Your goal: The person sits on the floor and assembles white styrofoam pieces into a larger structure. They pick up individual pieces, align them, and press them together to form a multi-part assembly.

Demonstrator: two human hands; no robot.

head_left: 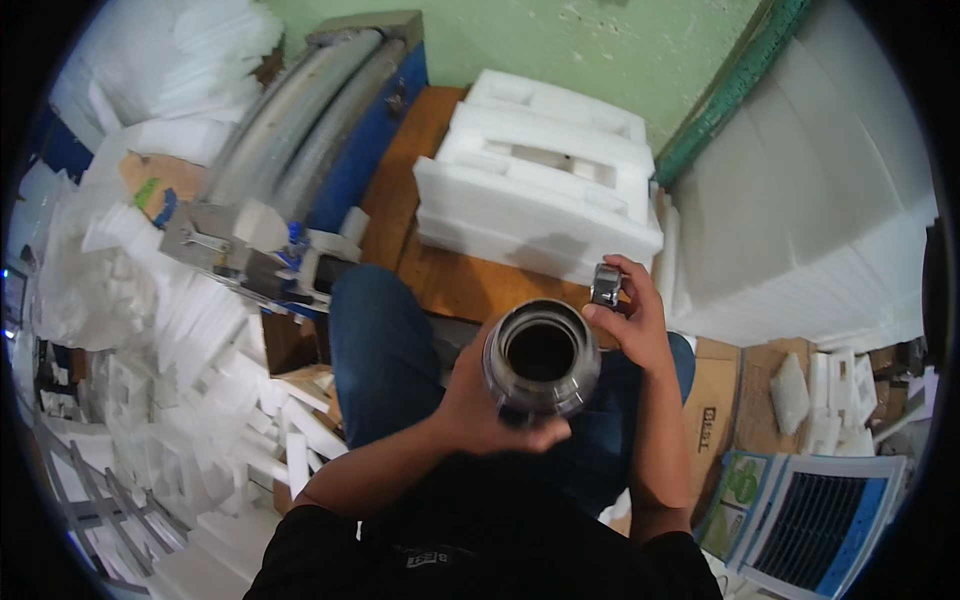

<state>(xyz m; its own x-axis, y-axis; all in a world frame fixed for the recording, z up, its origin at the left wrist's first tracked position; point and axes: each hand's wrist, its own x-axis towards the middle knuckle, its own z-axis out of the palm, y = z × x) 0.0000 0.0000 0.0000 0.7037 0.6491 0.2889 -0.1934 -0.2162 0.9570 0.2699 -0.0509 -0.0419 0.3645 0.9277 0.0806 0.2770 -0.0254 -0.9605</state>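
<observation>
My left hand [478, 405] is wrapped round a shiny metal flask [545, 390], held over my lap with its wide round mouth facing up. The inside of the flask is dark, and I cannot make out what it contains. To the right of its rim, my right hand [640, 318] pinches a small, shiny dark piece [605, 285] between thumb and fingers. That piece looks like a cap, though its exact kind does not show. It is held apart from the mouth of the flask.
White foam blocks [540, 165] stand on a wooden bench [400, 190] ahead. Left of them is a blue-sided machine with grey rollers [310, 120]. Foam scraps [180, 370] pile up at the left. Foam sheets [810, 200], cardboard [715, 400] and a louvred panel [815, 525] are at the right.
</observation>
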